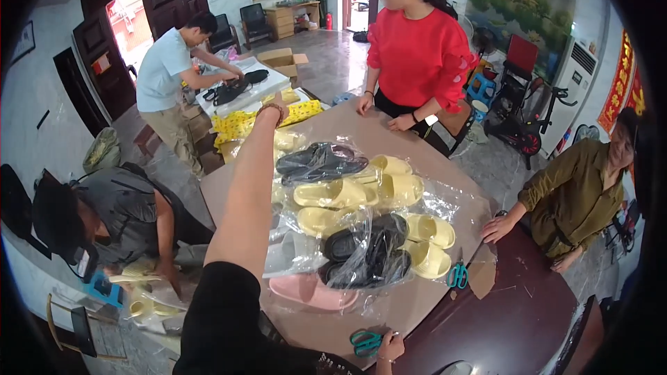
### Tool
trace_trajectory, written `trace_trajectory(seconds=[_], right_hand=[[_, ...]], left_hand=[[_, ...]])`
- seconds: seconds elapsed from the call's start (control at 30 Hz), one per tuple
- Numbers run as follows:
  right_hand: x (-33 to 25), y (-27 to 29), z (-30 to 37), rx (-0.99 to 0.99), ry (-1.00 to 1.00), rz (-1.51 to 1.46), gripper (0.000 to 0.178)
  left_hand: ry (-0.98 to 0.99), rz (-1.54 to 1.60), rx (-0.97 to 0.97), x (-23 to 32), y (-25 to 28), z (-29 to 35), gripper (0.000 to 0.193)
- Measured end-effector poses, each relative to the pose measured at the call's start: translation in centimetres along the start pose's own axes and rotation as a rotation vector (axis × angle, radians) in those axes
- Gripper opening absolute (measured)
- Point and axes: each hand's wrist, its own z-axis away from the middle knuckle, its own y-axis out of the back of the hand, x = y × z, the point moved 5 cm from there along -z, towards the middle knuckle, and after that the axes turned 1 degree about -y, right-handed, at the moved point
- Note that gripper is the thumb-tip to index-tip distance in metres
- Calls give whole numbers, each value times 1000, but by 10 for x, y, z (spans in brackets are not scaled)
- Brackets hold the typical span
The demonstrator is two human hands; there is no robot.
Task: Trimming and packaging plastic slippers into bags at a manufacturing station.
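My left arm stretches far across the table. My left hand (279, 107), with a bracelet at the wrist, is over the near edge of yellow patterned packaging (240, 123); its fingers are too foreshortened to read. At the table's near edge, my right hand (390, 347) is closed on teal-handled scissors (366, 342), whose blades are hidden. Between them lie slippers in clear plastic bags: yellow slippers (337, 193), a black pair (368, 250), a dark grey pair (321, 161), a pink slipper (313, 292) and a pale grey slipper (292, 253).
A second pair of teal scissors (457, 276) lies by the slippers' right side. People stand or bend around the table: one in red (424, 55), one in olive (577, 194), one in dark grey (125, 215), one in light blue (167, 73) handling black footwear. An open carton (283, 61) stands behind.
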Motion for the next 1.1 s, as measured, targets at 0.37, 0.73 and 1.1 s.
trace_trajectory(seconds=[0.37, 0.73, 1.1], right_hand=[[17, -6, 1, -191, -63, -54, 41], [-3, 12, 2, -197, -199, -44, 37], [-1, -3, -1, -18, -11, 26, 31]], left_hand=[[-98, -421, -157, 46, -44, -21, 35], [-1446, -265, -677, 203, -155, 303, 53], [-1468, -77, -721, 173, -179, 388, 58]])
